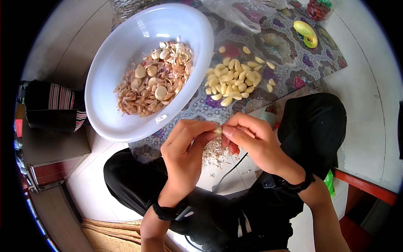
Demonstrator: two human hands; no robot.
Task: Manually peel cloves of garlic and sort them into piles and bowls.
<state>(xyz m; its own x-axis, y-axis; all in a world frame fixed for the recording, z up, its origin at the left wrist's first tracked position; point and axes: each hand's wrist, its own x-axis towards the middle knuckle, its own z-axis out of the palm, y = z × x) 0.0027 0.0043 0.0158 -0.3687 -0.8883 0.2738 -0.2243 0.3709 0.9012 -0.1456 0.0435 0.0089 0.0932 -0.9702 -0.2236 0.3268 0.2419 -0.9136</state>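
Note:
Between the fingertips of my left hand [184, 151] is a small garlic clove [217, 130]. My right hand [252, 138] meets it there, thumb and index finger pinched at the clove's right end. Beyond my hands, a pile of peeled garlic cloves [234, 78] lies on the patterned table cover [280, 75]. To the left stands a large white plastic basin [107, 104] holding unpeeled garlic cloves [138, 97], loose skins and several rounder pieces of garlic. Below my hands, garlic skins [215, 154] are scattered on the floor.
A yellow-green curved fruit or vegetable [305, 33] lies at the table's right, near a bag of red items [318, 9]. Clear plastic film [239, 14] is at the back. A dark cable [229, 173] crosses the tiled floor between my knees. A black striped bag [53, 105] sits at left.

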